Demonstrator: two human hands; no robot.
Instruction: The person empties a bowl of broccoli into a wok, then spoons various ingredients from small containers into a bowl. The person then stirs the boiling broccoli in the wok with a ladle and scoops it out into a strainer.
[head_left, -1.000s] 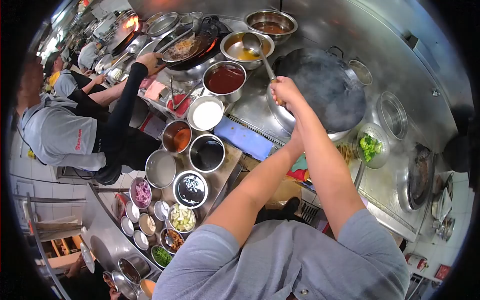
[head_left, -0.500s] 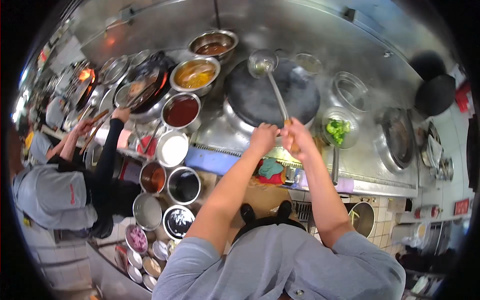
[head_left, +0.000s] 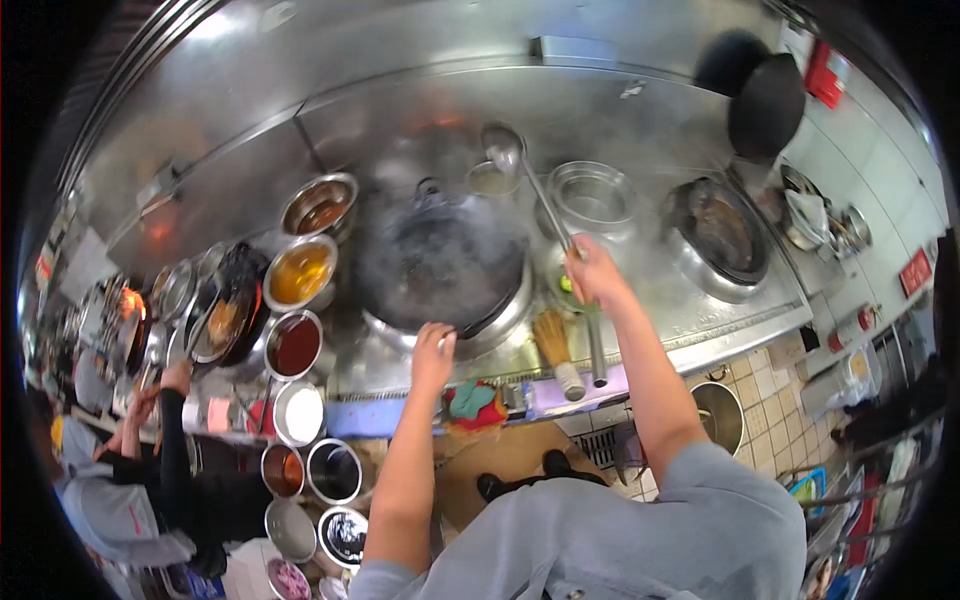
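Note:
My right hand is closed around the handle of a long metal ladle. The ladle's bowl points up and away, over the back of the range. My left hand is at the near rim of a steaming dark wok, its fingers loosely bent and apart; whether it touches the rim is unclear. A bamboo wok brush lies on the steel counter below my right hand. Beside it is the handle of a strainer. Green broccoli shows partly behind my right hand.
Left of the wok stand bowls of yellow oil, red sauce and white powder. Folded cloths lie at the front edge. Another wok sits at right. At left, a co-worker handles a wok.
The view has turned, shifting the range leftward. My hands have separated: the left is now at the wok's near rim, while the right keeps the ladle. The brush now shows on the counter.

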